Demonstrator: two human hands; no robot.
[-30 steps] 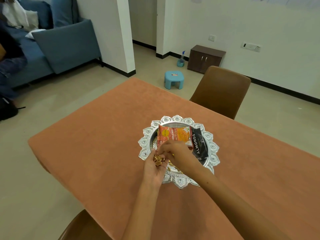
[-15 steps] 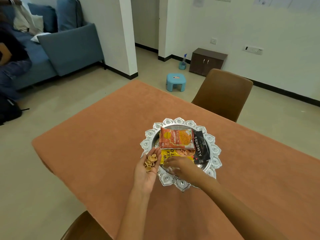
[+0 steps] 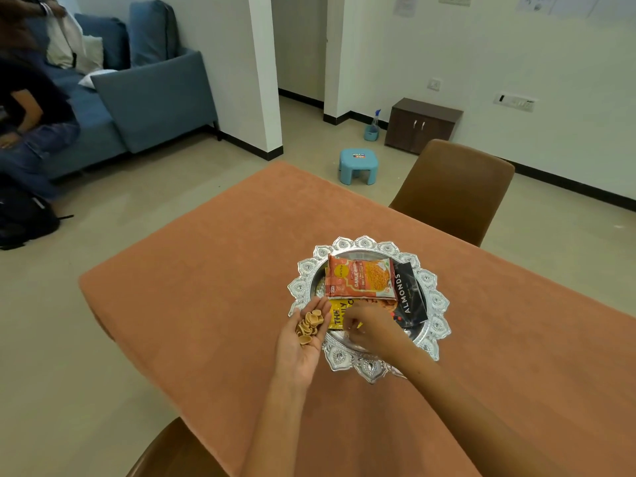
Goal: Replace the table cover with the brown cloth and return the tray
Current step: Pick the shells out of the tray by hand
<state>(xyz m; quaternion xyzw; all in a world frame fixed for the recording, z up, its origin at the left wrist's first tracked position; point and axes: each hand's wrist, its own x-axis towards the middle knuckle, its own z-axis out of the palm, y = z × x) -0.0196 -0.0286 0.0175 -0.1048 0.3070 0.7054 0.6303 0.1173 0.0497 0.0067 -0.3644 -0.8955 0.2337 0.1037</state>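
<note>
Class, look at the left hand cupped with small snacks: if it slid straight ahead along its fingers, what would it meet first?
Probably the silver tray's rim near the left hand's fingertips; height is unclear.

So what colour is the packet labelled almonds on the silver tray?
Black with white lettering, the almonds packet, clearest in the head view.

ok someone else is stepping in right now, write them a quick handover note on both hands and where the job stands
Left hand: palm up, open, cupping a small pile of tan snack pieces beside the tray.
Right hand: fingers down over the tray's near side, by the yellow packet; whether it pinches anything cannot be told.
Tray: silver, on the table, holding the orange packet and black almonds packet too.
Done: brown cloth covers the table; tray is back on it.
Left: probably just clearing the loose pieces from the left hand.
</note>
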